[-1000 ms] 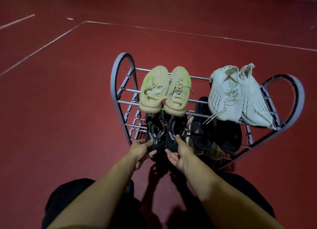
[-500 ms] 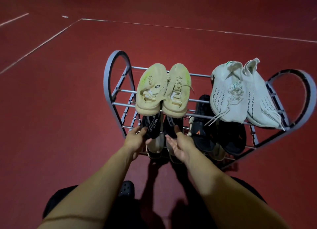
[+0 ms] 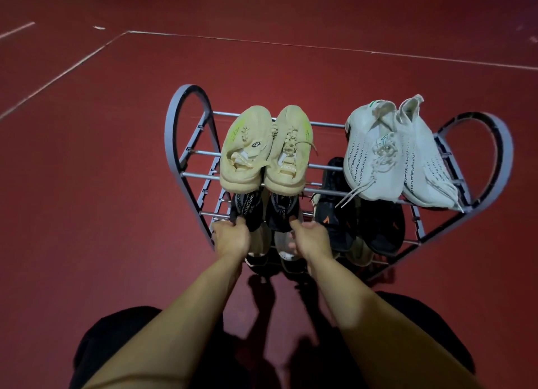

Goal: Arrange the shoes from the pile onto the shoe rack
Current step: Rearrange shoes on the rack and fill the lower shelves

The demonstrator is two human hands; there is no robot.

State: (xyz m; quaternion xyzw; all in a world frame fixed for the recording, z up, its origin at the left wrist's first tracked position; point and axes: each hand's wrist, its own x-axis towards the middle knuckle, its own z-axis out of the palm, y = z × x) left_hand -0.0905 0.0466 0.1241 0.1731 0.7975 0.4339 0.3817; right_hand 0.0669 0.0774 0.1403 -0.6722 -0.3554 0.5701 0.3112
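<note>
**Black pair going onto middle shelf, rack nearly full**

Grip first: left hand (image 3: 231, 237), lower centre of frame, is pinched on the heel end of the left black shoe (image 3: 246, 211); thumb on top, fingers under, grasping. Right hand (image 3: 310, 237), just right of it, has its thumb on the heel of the right black shoe (image 3: 281, 213); fingers curl underneath, so it looks like a hold, though the underside is hidden. Both shoes sit toe-in on the middle tier, just under the top shelf, side by side and touching.

Left to right across the shoe rack (image 3: 186, 144), centre of frame on the red floor (image 3: 87, 184):
- Top shelf left: beige sneakers (image 3: 262, 152), a pair, toes pointing away.
- Below them: the black pair in hand; under that, pale shoes (image 3: 286, 243) on a lower tier, partly hidden by the hands.
- Middle right: black shoes with orange marks (image 3: 337, 213), a pair, with another pale shoe peeking out below.
- Top shelf right: white knit sneakers (image 3: 398, 158), laces hanging over the front bar.

Progress, as a judgement: late stage. Every visible tier has shoes; no pile in view, so can't tell if any are left. The step in hand is seating the black pair fully on the bars, then letting go. Bottom tier is too dark to count.
</note>
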